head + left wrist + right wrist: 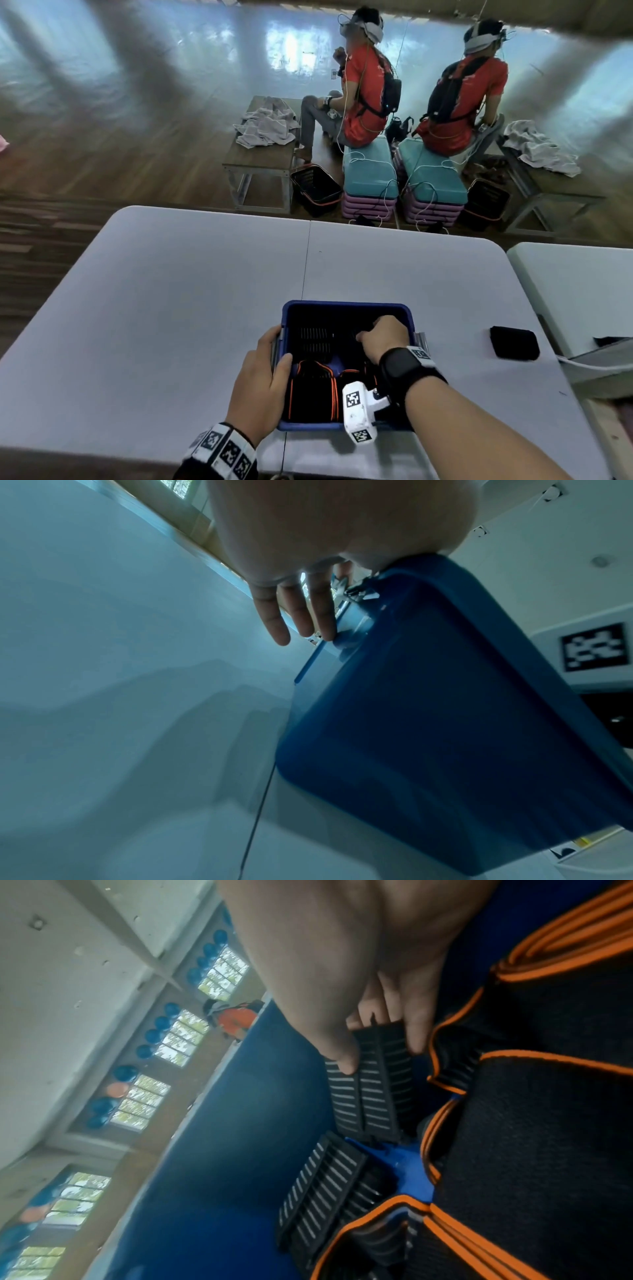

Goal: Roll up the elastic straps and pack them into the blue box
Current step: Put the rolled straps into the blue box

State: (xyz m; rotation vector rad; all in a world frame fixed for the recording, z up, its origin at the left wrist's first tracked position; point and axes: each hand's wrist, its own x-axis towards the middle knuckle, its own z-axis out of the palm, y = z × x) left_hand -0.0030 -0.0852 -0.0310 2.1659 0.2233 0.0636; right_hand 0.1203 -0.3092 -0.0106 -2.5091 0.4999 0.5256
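Observation:
The blue box (346, 304) stands on the grey table near its front edge. My left hand (267, 377) grips the box's left wall, thumb over the rim and fingers (301, 612) laid along the outside of the blue box (445, 723). My right hand (385, 337) reaches into the far right of the box. There my thumb and fingers (342, 1047) pinch a rolled black strap with grey stripes (373, 1091). A second striped roll (322, 1191) lies beside it. Black rolls with orange edging (308, 387) fill the near part of the box.
One more black rolled strap (513, 342) lies on the table (171, 308) to the right of the box. A second white table (575, 284) adjoins at the right. Beyond the far edge two people (366, 89) sit on teal benches, with black baskets (315, 188) on the floor.

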